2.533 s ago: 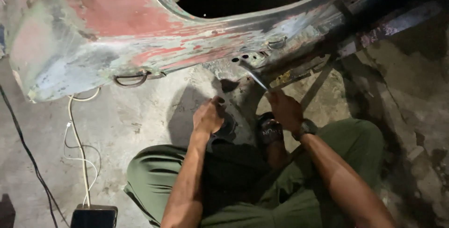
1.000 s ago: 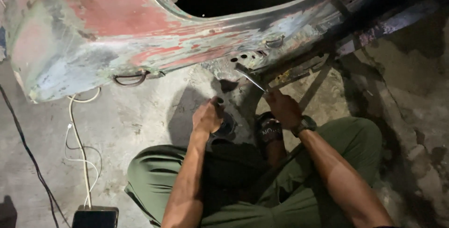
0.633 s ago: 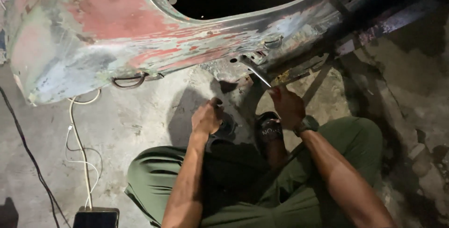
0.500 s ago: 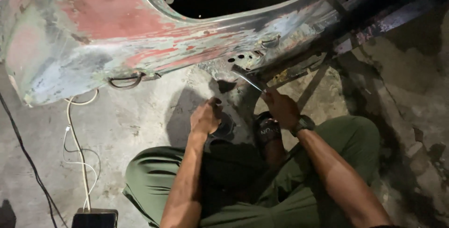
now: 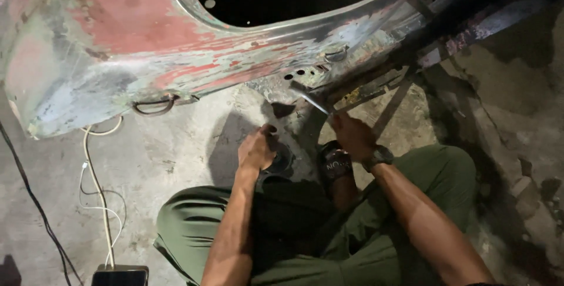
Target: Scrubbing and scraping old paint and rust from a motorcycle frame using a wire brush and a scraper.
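From the head camera, the right hand [image 5: 352, 135] is closed around the handle end of a thin, silvery metal tool [image 5: 312, 102] whose far end touches the lower edge of the rusted, red-and-grey painted sheet-metal body panel [image 5: 147, 45] just above both hands. The left hand [image 5: 257, 148] is curled, fingers bent around a small dark object on the concrete (what it is, I cannot tell). A dark wristwatch [image 5: 380, 157] sits on the right wrist, and a black sandal [image 5: 335, 165] lies between the hands. Left of the left hand, white cables [image 5: 97, 192] run across the grey concrete floor [image 5: 176, 157] to a dark phone [image 5: 120, 275].
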